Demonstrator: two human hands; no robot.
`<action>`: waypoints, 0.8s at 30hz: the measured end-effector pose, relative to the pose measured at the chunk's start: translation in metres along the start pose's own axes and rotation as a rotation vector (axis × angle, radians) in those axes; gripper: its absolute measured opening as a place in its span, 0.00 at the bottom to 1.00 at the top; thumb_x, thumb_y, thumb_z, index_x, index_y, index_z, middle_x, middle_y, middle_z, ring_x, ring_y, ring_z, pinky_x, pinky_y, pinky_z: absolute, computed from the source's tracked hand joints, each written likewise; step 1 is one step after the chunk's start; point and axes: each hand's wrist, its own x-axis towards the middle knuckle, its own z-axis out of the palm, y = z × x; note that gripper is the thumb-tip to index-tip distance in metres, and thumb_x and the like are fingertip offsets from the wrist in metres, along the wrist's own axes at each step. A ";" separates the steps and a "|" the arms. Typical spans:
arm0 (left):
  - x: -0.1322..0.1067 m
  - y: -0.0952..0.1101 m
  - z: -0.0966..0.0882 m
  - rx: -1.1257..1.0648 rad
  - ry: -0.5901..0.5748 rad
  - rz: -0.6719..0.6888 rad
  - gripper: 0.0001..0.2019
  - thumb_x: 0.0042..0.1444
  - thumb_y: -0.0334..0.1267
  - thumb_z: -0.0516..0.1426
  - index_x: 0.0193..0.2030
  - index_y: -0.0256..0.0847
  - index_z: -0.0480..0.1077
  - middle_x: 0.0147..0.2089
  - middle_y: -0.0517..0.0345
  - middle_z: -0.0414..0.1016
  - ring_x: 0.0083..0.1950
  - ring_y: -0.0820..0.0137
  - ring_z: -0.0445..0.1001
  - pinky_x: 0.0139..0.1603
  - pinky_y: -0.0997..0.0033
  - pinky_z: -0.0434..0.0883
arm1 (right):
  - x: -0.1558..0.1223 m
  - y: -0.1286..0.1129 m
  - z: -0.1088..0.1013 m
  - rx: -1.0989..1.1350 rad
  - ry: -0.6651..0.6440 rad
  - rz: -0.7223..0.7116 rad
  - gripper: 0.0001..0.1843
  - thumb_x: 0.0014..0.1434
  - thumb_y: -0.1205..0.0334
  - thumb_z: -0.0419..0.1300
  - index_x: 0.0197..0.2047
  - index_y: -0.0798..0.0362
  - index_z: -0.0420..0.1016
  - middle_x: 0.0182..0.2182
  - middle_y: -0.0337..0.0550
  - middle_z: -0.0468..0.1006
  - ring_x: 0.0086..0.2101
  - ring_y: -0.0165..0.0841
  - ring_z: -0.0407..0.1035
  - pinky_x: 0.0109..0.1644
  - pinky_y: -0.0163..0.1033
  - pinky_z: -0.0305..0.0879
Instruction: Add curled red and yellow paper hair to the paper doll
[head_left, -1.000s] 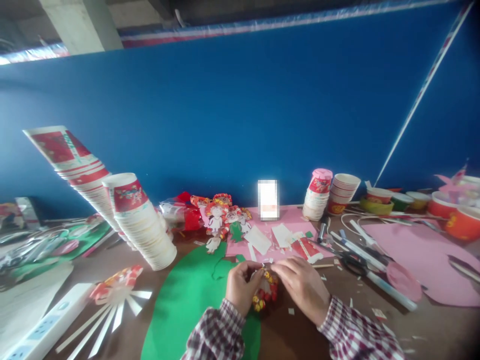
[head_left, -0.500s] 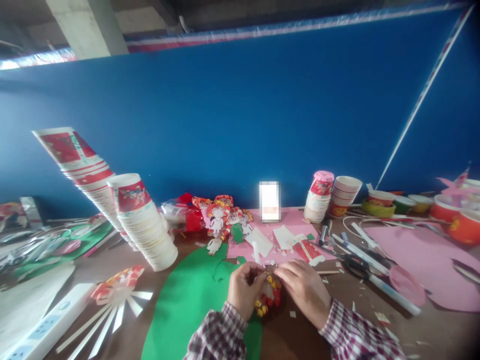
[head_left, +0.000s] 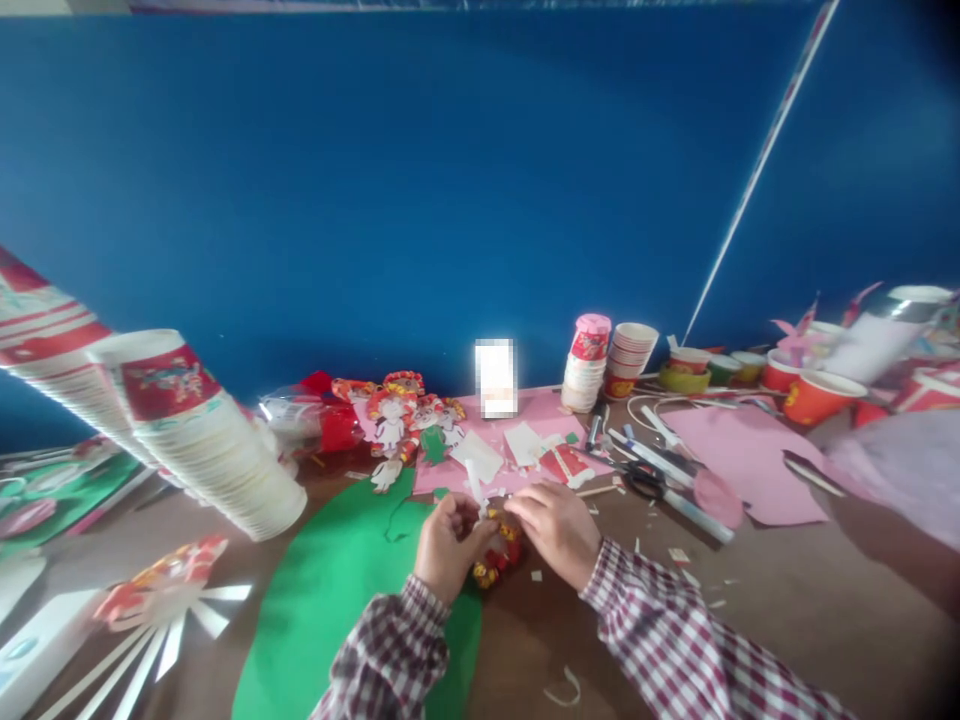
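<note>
A small red-and-yellow paper cutout (head_left: 506, 552) is between my hands, just above the brown table near the green paper's edge. My left hand (head_left: 444, 548) is closed, thumb and forefinger pinching its upper left edge. My right hand (head_left: 556, 530) comes from the other side with bent fingers together at the cutout's top edge; its fingertips are partly hidden. Right behind my left fingers a narrow white paper strip (head_left: 473, 480) sticks up; whether it is held I cannot tell. The green paper sheet (head_left: 337, 590) lies under my left forearm.
Tall leaning stacks of paper cups (head_left: 217, 440) stand at left, beside a fan-like paper piece (head_left: 161, 605). Finished-looking paper figures (head_left: 390, 430) lie in a pile ahead. Scissors (head_left: 645, 480), pens and pink paper (head_left: 750, 465) lie right. A blue partition (head_left: 450, 200) rises behind.
The camera view has turned right and down, so the table things sit further left and higher. Both hands stay at the cutout, with little visible movement of the fingers.
</note>
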 end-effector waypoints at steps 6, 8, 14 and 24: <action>0.001 0.003 -0.001 -0.126 -0.060 -0.076 0.22 0.44 0.41 0.58 0.43 0.38 0.54 0.30 0.57 0.74 0.27 0.72 0.72 0.27 0.75 0.67 | 0.000 0.001 -0.002 -0.009 0.006 -0.012 0.08 0.56 0.70 0.54 0.38 0.50 0.72 0.33 0.40 0.73 0.34 0.30 0.65 0.39 0.36 0.61; 0.002 0.003 -0.003 -0.125 -0.037 -0.091 0.25 0.43 0.41 0.59 0.46 0.37 0.54 0.30 0.56 0.74 0.28 0.71 0.72 0.28 0.74 0.67 | 0.001 0.002 -0.003 -0.010 0.007 -0.011 0.08 0.56 0.69 0.54 0.38 0.51 0.72 0.33 0.40 0.73 0.34 0.30 0.65 0.39 0.36 0.61; 0.003 0.000 -0.006 -0.090 -0.054 -0.042 0.16 0.44 0.42 0.58 0.37 0.33 0.67 0.33 0.51 0.75 0.35 0.68 0.73 0.35 0.72 0.69 | 0.003 0.006 -0.008 -0.041 0.053 0.080 0.09 0.56 0.70 0.52 0.38 0.51 0.71 0.32 0.41 0.72 0.35 0.30 0.66 0.38 0.33 0.63; -0.002 0.000 0.000 0.048 -0.118 -0.001 0.10 0.47 0.41 0.55 0.31 0.35 0.70 0.28 0.55 0.74 0.30 0.70 0.71 0.30 0.75 0.67 | 0.002 0.002 -0.015 -0.060 0.085 0.142 0.10 0.59 0.67 0.50 0.42 0.50 0.68 0.36 0.41 0.74 0.37 0.29 0.67 0.38 0.31 0.63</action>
